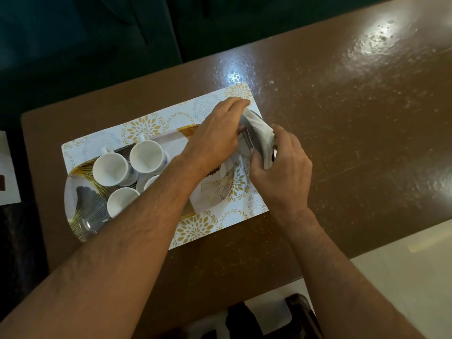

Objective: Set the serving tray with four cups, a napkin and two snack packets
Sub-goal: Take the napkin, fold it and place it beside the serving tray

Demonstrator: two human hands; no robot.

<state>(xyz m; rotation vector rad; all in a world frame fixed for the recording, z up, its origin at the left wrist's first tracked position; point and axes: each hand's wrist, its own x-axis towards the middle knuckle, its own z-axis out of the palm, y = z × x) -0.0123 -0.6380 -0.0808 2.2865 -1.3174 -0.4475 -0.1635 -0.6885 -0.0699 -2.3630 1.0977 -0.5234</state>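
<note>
Serving tray (pixel 80 201): white with grey and gold leaf print, lying on a white placemat with gold flowers (pixel 195 228) on a brown table (pixel 342 118).

Cups: four white cups grouped at the left end of the tray. Far-left cup (pixel 111 170) and far-right cup (pixel 146 156) stand upright, mouths up, touching one another. Near cup (pixel 121 201) stands just beside them toward the viewer. Fourth cup (pixel 151 182) is largely hidden under the left forearm; only part of its rim shows.

Napkin (pixel 259 129): white, held above the right end of the tray, bunched between both hands. Something grey and striped lies within or against it; what it is cannot be told.

Left hand (pixel 215 135): reaches across the tray, fingers curled over the far upper edge of the napkin, gripping it.

Right hand (pixel 281 172): at the right end of the tray, fingers curled, pinching the lower part of the napkin.

Snack packets: cannot be identified on the tray.

Well left of the tray, at the frame edge, a white sheet (pixel 7 182) lies partly in view
</note>
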